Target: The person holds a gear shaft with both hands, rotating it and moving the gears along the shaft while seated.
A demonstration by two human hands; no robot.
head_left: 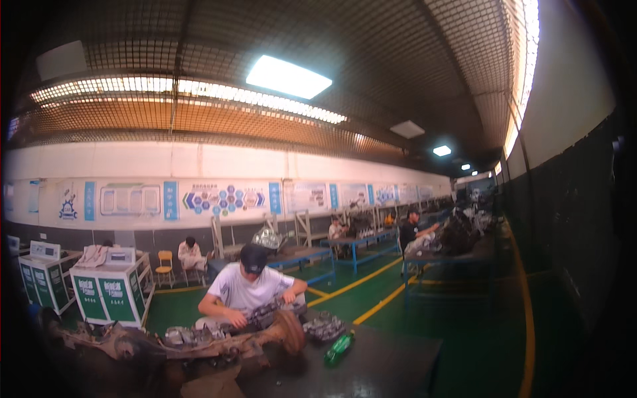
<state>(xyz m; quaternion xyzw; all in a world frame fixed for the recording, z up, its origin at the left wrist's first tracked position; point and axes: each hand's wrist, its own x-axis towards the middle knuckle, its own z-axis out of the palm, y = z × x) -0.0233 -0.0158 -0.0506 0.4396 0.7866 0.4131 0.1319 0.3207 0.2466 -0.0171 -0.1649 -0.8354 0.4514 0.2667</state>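
Neither of my hands shows in the head view. Closest to me lies a rusty vehicle axle (139,345) with a round brown drum (289,331) at its right end, on a dark workbench (391,355). Across the bench a person in a white shirt and dark cap (249,285) has both hands on a grey metal part (265,312). A green plastic bottle (340,349) lies right of the drum, near another grey metal casting (324,327). More grey metal parts (189,335) sit behind the axle.
White-and-green cabinets (109,292) stand at the left, near a yellow chair (165,265). Blue-framed benches (361,249) line the hall, with other people seated at them. Yellow lines (385,302) mark the green floor. A dark-based wall (577,219) runs along the right.
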